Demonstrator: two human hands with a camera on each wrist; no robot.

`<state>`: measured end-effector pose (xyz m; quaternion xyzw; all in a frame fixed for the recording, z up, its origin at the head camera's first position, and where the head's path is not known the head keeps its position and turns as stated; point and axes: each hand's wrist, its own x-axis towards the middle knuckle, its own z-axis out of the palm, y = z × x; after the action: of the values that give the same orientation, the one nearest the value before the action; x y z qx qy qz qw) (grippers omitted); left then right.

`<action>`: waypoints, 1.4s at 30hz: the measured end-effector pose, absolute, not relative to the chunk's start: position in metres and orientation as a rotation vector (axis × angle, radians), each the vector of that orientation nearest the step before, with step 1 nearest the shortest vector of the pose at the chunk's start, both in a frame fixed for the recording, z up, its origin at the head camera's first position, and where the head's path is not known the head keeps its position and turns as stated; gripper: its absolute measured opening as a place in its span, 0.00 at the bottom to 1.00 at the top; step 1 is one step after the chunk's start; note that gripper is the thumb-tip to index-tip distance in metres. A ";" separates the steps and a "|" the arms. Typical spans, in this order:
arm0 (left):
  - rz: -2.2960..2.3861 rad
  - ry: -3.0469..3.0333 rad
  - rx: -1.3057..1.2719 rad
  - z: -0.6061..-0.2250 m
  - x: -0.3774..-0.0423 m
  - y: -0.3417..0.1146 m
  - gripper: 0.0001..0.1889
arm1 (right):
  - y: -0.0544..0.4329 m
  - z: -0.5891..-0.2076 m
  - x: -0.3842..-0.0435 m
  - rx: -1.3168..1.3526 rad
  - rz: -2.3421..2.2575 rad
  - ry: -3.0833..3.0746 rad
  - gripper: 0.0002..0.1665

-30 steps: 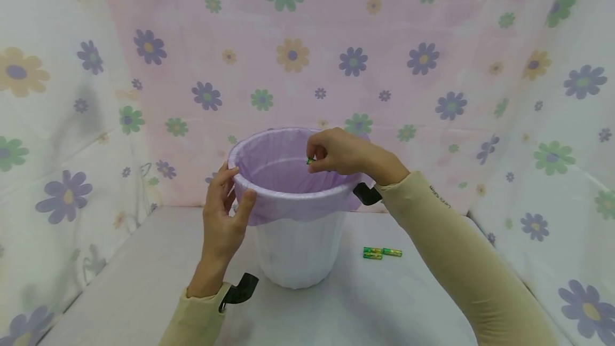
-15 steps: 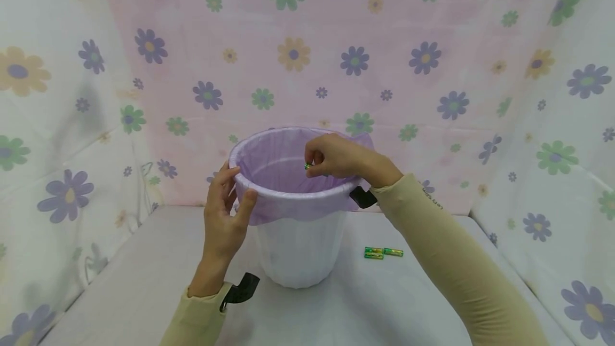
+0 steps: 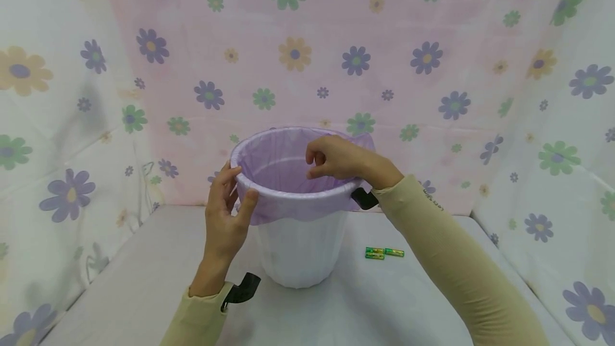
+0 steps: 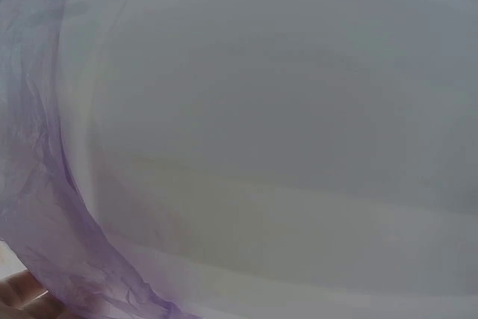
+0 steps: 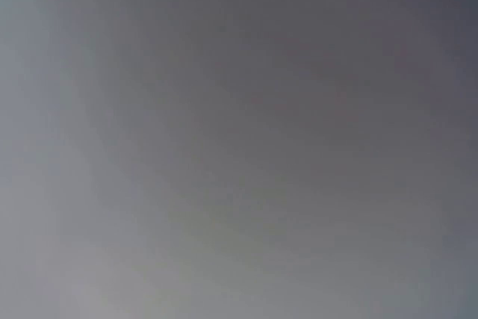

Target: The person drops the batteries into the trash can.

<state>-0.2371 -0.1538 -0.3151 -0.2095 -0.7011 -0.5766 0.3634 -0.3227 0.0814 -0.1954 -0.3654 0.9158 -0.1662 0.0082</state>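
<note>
Though filmy, wrinkled liner (image 3: 274, 168); round bin (image 3: 299, 252).

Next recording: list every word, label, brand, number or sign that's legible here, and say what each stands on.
"Let's slim" (tiny and upside down, so a likely reading): on the beige fabric sleeve of the right arm.
Three green-and-gold cylindrical batteries: any print is too small to read.
White plastic bin and translucent purple plastic liner: no lettering shows.
Both wrist views: no readable text.

Right sleeve (image 3: 458, 255): small dark lettering (image 3: 433, 200), apparently "Let's slim", upside down.
</note>
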 end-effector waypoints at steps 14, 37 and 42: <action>-1.483 -1.813 -0.530 -0.316 -0.238 -0.153 0.27 | 0.085 -0.195 -0.322 -1.162 -0.539 2.881 0.13; -1.483 -1.797 -0.533 -0.317 -0.239 -0.154 0.27 | 0.176 -0.182 -0.288 -1.115 -0.754 3.039 0.09; -1.480 -1.796 -0.545 -0.316 -0.239 -0.153 0.27 | 0.194 -0.191 -0.282 -1.098 -0.727 3.080 0.08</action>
<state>-0.2393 -0.1533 -0.3165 -0.2122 -0.6991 -0.5758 0.3668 -0.2816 0.1938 -0.1914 -0.3260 0.9146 -0.2157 -0.1037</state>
